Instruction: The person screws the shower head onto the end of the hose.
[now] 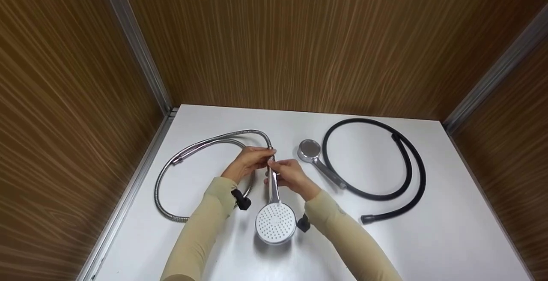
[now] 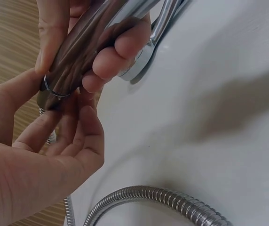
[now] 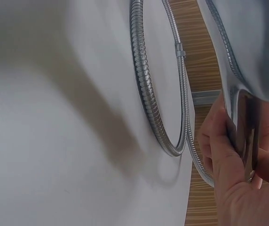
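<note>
A chrome shower head (image 1: pixel 276 223) with a white, dotted spray face is held above the white table, its handle pointing away from me. My right hand (image 1: pixel 293 176) grips that handle, thumb along one side and fingers wrapped round the other. At the handle's far end, my left hand (image 1: pixel 251 159) pinches the metal connector (image 2: pixel 52 100) of the flexible steel hose (image 2: pixel 144 192) between thumb and fingers. Connector and handle sit end to end in line, a thin bright ring showing at the joint. The left fingers partly hide the connector.
To the right lies a smaller chrome shower head (image 1: pixel 309 149), its handle end beside a coiled black hose (image 1: pixel 421 178). The steel hose loops over the left of the table (image 1: pixel 449 246). Wood-grain panels (image 1: pixel 282 45) enclose the back and sides.
</note>
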Tool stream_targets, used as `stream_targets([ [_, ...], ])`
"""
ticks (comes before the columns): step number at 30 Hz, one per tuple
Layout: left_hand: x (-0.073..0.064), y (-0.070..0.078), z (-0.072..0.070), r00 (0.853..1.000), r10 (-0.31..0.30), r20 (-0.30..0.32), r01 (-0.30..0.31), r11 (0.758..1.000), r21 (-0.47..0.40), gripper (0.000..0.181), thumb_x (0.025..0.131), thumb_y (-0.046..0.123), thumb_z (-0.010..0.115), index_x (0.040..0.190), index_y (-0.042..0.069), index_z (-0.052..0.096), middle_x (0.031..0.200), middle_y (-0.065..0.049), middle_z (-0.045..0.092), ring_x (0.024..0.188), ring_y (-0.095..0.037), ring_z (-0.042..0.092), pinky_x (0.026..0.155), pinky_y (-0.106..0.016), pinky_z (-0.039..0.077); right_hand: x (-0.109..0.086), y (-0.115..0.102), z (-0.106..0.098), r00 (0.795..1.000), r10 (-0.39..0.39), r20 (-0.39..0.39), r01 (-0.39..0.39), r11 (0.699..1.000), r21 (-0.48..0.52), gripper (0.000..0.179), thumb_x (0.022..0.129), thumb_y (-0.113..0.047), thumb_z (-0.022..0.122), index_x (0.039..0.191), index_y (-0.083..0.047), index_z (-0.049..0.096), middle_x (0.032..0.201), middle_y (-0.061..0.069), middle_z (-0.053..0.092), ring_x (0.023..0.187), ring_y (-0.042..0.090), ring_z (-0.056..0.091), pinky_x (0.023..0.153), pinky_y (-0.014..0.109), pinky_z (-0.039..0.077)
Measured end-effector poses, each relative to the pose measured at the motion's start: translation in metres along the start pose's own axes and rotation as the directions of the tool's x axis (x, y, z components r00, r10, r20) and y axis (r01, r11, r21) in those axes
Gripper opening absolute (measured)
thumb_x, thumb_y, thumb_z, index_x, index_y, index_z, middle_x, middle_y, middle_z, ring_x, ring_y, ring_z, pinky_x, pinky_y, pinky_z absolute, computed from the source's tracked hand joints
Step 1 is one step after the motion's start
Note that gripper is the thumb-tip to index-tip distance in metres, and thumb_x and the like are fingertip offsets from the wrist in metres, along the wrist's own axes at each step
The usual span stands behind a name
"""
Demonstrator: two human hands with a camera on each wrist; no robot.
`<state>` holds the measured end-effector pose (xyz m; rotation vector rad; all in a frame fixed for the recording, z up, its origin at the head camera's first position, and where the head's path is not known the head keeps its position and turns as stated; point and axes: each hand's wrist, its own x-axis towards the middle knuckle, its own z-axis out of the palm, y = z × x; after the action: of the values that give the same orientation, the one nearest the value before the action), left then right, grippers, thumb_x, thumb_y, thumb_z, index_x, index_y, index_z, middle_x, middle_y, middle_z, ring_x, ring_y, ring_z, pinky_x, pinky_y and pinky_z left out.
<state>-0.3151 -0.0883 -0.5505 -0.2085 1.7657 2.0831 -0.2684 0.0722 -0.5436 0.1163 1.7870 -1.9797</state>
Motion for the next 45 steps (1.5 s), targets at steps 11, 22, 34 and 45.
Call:
stream_targets([
  [11,0.0007,0.0018,0.0008,1.000,0.003,0.015,-0.003,1.000,-0.018,0.009,0.093,0.005,0.077,0.085,0.010,0.079,0.075,0.003,0.073,0.071,-0.008,0.069,0.073,-0.022,0.059,0.0015,-0.0007,-0.0024,1.000,0.010,-0.005,-0.010,1.000,0.007,0.020,0.108,-0.017,0.060,0.096,0.000,0.063,0.076,0.005,0.066,0.065,0.020,0.074,0.065,0.032,0.064],
  [22,-0.0005,0.0030,0.0028,1.000,-0.021,0.010,0.021,1.000,0.002,0.016,0.092,0.014,0.081,0.101,0.001,0.078,0.079,0.001,0.074,0.074,-0.008,0.069,0.074,-0.023,0.058,-0.0002,-0.0004,-0.0050,1.000,0.000,0.020,0.001,1.000,-0.015,0.024,0.108,-0.019,0.060,0.101,0.003,0.065,0.074,0.003,0.066,0.066,0.019,0.075,0.065,0.030,0.063],
  [34,-0.0015,0.0033,0.0040,1.000,-0.006,0.005,0.006,1.000,-0.008,0.009,0.088,0.008,0.085,0.094,0.005,0.079,0.076,0.003,0.073,0.071,-0.008,0.069,0.075,-0.023,0.059,-0.0009,-0.0018,-0.0026,1.000,-0.003,0.019,0.004,1.000,-0.011,0.027,0.108,-0.018,0.060,0.109,0.009,0.062,0.076,0.004,0.066,0.067,0.020,0.075,0.069,0.034,0.065],
  [45,-0.0003,0.0019,0.0035,1.000,0.006,0.005,-0.006,0.999,-0.048,0.008,0.088,0.001,0.080,0.087,0.008,0.077,0.076,0.000,0.074,0.071,-0.010,0.071,0.074,-0.025,0.061,-0.0009,-0.0003,-0.0047,1.000,0.002,0.019,-0.002,1.000,-0.007,0.021,0.108,-0.018,0.059,0.096,0.000,0.062,0.071,0.004,0.067,0.065,0.020,0.075,0.064,0.031,0.063],
])
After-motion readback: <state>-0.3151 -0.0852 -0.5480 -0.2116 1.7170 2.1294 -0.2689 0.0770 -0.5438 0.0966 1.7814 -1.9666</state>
